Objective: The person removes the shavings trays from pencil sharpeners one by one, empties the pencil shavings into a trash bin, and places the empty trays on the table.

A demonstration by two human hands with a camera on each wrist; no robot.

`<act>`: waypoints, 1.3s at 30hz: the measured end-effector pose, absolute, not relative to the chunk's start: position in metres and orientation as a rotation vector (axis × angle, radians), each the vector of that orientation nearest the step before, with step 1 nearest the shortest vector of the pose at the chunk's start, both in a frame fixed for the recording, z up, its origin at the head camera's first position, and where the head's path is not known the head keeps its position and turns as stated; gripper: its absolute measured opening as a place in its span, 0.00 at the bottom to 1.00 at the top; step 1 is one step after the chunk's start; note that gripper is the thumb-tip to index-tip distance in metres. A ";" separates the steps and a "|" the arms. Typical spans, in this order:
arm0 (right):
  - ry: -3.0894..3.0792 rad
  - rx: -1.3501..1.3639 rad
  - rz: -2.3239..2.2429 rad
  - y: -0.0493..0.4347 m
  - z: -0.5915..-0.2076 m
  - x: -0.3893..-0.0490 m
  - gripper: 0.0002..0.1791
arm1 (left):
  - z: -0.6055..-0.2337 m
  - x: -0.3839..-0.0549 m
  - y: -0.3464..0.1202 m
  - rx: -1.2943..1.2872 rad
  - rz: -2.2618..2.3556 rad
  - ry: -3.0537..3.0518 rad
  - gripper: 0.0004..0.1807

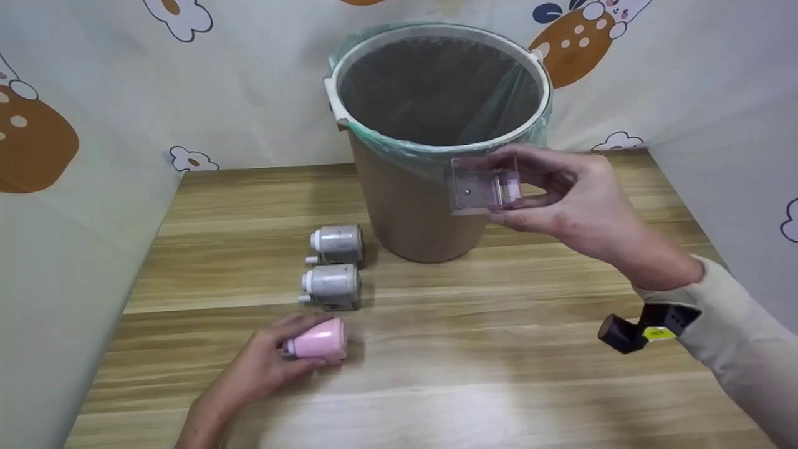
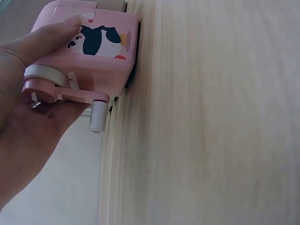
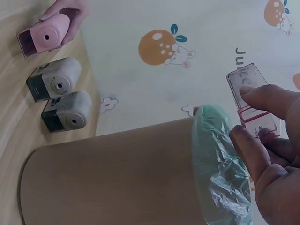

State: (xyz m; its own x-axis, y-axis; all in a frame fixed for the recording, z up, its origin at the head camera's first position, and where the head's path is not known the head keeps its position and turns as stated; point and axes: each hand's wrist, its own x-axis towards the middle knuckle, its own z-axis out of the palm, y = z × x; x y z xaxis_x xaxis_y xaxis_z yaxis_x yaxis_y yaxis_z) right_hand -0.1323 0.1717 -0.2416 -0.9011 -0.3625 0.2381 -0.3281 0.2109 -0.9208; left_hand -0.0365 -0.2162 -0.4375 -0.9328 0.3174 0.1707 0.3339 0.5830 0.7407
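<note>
My left hand (image 1: 268, 358) grips a pink crank pencil sharpener (image 1: 321, 338) that rests on the table. In the left wrist view, the thumb lies over the panda picture on the sharpener's side, and the white-tipped crank handle (image 2: 98, 117) hangs toward the camera. A clear plastic shavings drawer (image 1: 477, 187) is pinched between the thumb and fingers of my right hand (image 1: 580, 199), held up in front of the bin's rim. The right wrist view shows the drawer (image 3: 255, 105) tilted, and a dark opening in the pink sharpener's lower part (image 3: 26, 43).
A tall brown bin (image 1: 418, 212) with a green liner bag (image 1: 399, 149) folded over its rim stands at the back. Two grey crank sharpeners (image 1: 340, 242) lie in a row left of it. Patterned cloth walls (image 1: 262, 81) enclose the wooden table (image 1: 436, 349).
</note>
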 end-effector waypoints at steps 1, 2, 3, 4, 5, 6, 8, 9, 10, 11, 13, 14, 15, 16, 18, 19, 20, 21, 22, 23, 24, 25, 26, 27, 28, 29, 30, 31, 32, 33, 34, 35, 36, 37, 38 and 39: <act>2.420 -0.688 -1.827 0.172 -0.243 -0.132 0.30 | -0.437 -0.036 -0.216 -0.572 -1.312 -2.783 0.33; 2.422 -0.686 -1.822 0.172 -0.244 -0.133 0.30 | -0.437 -0.036 -0.217 -0.575 -1.316 -2.786 0.33; 2.425 -0.683 -1.820 0.172 -0.246 -0.133 0.31 | -0.437 -0.036 -0.217 -0.577 -1.320 -2.791 0.33; 2.426 -0.676 -1.816 0.172 -0.248 -0.133 0.31 | -0.436 -0.036 -0.217 -0.578 -1.324 -2.796 0.32; 2.430 -0.670 -1.808 0.172 -0.249 -0.133 0.32 | -0.436 -0.036 -0.217 -0.581 -1.327 -2.798 0.32; 2.428 -0.666 -1.806 0.172 -0.251 -0.134 0.32 | -0.436 -0.037 -0.218 -0.584 -1.330 -2.798 0.32; 2.422 -0.664 -1.801 0.171 -0.254 -0.134 0.33 | -0.436 -0.037 -0.218 -0.588 -1.337 -2.796 0.32; 2.415 -0.666 -1.800 0.171 -0.256 -0.134 0.33 | -0.436 -0.037 -0.218 -0.587 -1.341 -2.799 0.32; 2.410 -0.669 -1.798 0.171 -0.257 -0.133 0.33 | -0.436 -0.037 -0.218 -0.585 -1.346 -2.800 0.32; 2.404 -0.673 -1.798 0.170 -0.259 -0.133 0.33 | -0.436 -0.037 -0.218 -0.586 -1.351 -2.799 0.32; 2.390 -0.678 -1.809 0.169 -0.262 -0.133 0.33 | -0.436 -0.037 -0.218 -0.583 -1.358 -2.801 0.32; 2.381 -0.679 -1.815 0.169 -0.264 -0.134 0.33 | -0.436 -0.037 -0.218 -0.582 -1.362 -2.801 0.32; 2.373 -0.676 -1.818 0.168 -0.266 -0.133 0.34 | -0.436 -0.037 -0.218 -0.585 -1.355 -2.802 0.32; 2.366 -0.671 -1.823 0.168 -0.267 -0.133 0.34 | -0.437 -0.038 -0.218 -0.588 -1.350 -2.801 0.32; 2.339 -0.663 -1.843 0.167 -0.271 -0.132 0.34 | -0.437 -0.038 -0.218 -0.594 -1.331 -2.800 0.32; 2.321 -0.662 -1.863 0.167 -0.273 -0.132 0.34 | -0.438 -0.038 -0.218 -0.596 -1.325 -2.798 0.32; 2.302 -0.671 -1.889 0.166 -0.275 -0.131 0.34 | -0.438 -0.039 -0.218 -0.597 -1.320 -2.797 0.32; 2.282 -0.686 -1.919 0.166 -0.277 -0.130 0.34 | -0.438 -0.039 -0.218 -0.598 -1.312 -2.798 0.32; 2.263 -0.702 -1.952 0.165 -0.279 -0.130 0.34 | -0.438 -0.039 -0.219 -0.595 -1.312 -2.799 0.32; 2.242 -0.717 -1.985 0.164 -0.281 -0.129 0.34 | -0.437 -0.039 -0.219 -0.593 -1.311 -2.801 0.32; 2.228 -0.731 -2.013 0.164 -0.283 -0.127 0.34 | -0.437 -0.039 -0.219 -0.589 -1.315 -2.804 0.32; 2.218 -0.744 -2.035 0.163 -0.286 -0.126 0.34 | -0.437 -0.039 -0.219 -0.587 -1.322 -2.805 0.32; 2.213 -0.756 -2.048 0.162 -0.288 -0.125 0.34 | -0.436 -0.039 -0.219 -0.587 -1.323 -2.808 0.32; 2.211 -0.757 -2.056 0.162 -0.290 -0.125 0.33 | -0.436 -0.039 -0.219 -0.585 -1.323 -2.811 0.32; 2.213 -0.750 -2.060 0.161 -0.292 -0.124 0.33 | -0.436 -0.039 -0.219 -0.585 -1.329 -2.812 0.32; 2.215 -0.742 -2.062 0.161 -0.294 -0.123 0.33 | -0.436 -0.039 -0.219 -0.587 -1.336 -2.810 0.32; 2.224 -0.731 -2.058 0.161 -0.296 -0.123 0.33 | -0.436 -0.039 -0.220 -0.589 -1.340 -2.807 0.33; 2.237 -0.721 -2.056 0.160 -0.298 -0.122 0.33 | -0.436 -0.039 -0.220 -0.589 -1.342 -2.804 0.33; 2.267 -0.713 -2.042 0.160 -0.299 -0.122 0.33 | -0.437 -0.039 -0.220 -0.589 -1.341 -2.802 0.33; 2.294 -0.702 -2.029 0.160 -0.301 -0.122 0.33 | -0.437 -0.039 -0.220 -0.588 -1.338 -2.800 0.33; 2.311 -0.691 -2.021 0.161 -0.303 -0.121 0.33 | -0.437 -0.039 -0.219 -0.591 -1.338 -2.796 0.33; 2.329 -0.679 -2.009 0.161 -0.304 -0.120 0.33 | -0.438 -0.039 -0.219 -0.591 -1.331 -2.794 0.33; 2.339 -0.668 -1.999 0.161 -0.306 -0.120 0.33 | -0.438 -0.039 -0.219 -0.591 -1.325 -2.793 0.33; 2.345 -0.657 -1.992 0.161 -0.308 -0.119 0.34 | -0.438 -0.039 -0.219 -0.590 -1.321 -2.794 0.33; 2.345 -0.646 -1.982 0.162 -0.309 -0.118 0.34 | -0.438 -0.039 -0.219 -0.588 -1.317 -2.794 0.33; 2.335 -0.634 -1.978 0.162 -0.311 -0.117 0.34 | -0.438 -0.039 -0.219 -0.589 -1.314 -2.794 0.33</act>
State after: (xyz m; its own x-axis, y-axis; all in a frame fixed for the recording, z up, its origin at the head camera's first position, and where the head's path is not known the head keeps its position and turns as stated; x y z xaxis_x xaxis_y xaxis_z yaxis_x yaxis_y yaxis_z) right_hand -0.1174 0.1620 -0.3110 -0.9175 -0.3136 0.2446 -0.2929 0.1169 -0.9490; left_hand -0.0393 -0.2191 -0.4378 -0.9297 0.3338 0.1556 0.3328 0.5803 0.7434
